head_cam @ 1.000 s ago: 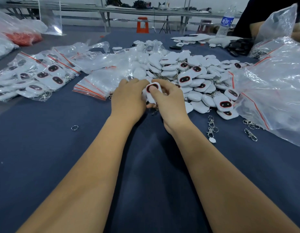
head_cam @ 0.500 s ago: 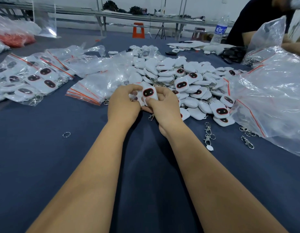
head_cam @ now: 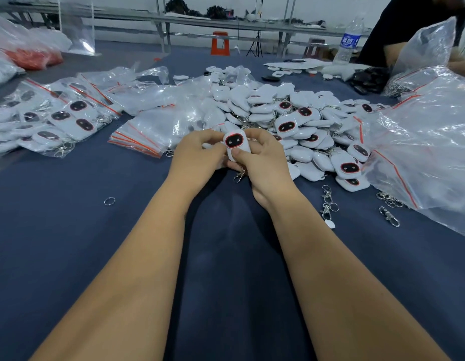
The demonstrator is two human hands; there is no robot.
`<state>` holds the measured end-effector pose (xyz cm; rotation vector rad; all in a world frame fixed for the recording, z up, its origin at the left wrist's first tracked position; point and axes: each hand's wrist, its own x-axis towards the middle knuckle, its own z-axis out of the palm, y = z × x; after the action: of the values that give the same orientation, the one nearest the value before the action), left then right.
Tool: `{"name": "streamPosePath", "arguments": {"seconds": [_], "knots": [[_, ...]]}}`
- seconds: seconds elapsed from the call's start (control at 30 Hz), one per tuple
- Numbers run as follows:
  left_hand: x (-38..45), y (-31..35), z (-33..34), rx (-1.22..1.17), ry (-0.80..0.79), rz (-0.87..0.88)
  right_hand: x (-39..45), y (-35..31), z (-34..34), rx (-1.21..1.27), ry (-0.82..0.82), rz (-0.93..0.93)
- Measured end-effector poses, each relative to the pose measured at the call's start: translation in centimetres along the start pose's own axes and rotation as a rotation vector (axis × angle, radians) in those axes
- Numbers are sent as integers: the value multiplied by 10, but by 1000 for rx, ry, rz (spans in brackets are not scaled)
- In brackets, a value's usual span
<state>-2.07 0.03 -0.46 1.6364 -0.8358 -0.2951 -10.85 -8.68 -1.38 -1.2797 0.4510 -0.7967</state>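
Observation:
A small white keychain gadget [head_cam: 235, 144] with a black, red-rimmed oval face is held upright between both hands at the table's middle. My right hand [head_cam: 265, 165] grips it, thumb pressed on its lower front. My left hand [head_cam: 197, 160] curls round its left side. A metal clasp [head_cam: 239, 176] dangles beneath it. Just behind lies a big pile of the same white gadgets [head_cam: 299, 126].
A stack of flat zip bags [head_cam: 140, 136] lies left of my hands, with bagged gadgets [head_cam: 51, 121] further left. A large plastic bag [head_cam: 429, 142] fills the right. Loose clasps [head_cam: 329, 204] and a ring [head_cam: 109, 201] lie on the blue cloth [head_cam: 69, 230]. A person sits at the far right.
The gadget has been turned upright with its face toward me, and its face now shows two small lit marks. My right thumb has slid down onto its lower front.

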Motion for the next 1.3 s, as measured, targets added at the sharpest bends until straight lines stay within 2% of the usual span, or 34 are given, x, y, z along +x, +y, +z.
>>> {"name": "streamPosePath", "arguments": {"seconds": [0.23, 0.47, 0.63, 0.93, 1.3], "knots": [[0, 1, 1, 32, 36, 60, 1, 0, 2, -5, -3, 44], [-1, 2, 2, 27, 83, 9, -3, -1, 4, -97, 16, 2], [-3, 5, 2, -55, 53, -40, -4, -3, 5, -106, 18, -1], [-3, 3, 1, -39, 52, -43, -4, -3, 2, -145, 0, 22], [-1, 2, -2, -84, -26, -82, -3, -4, 1, -149, -15, 27]]}}
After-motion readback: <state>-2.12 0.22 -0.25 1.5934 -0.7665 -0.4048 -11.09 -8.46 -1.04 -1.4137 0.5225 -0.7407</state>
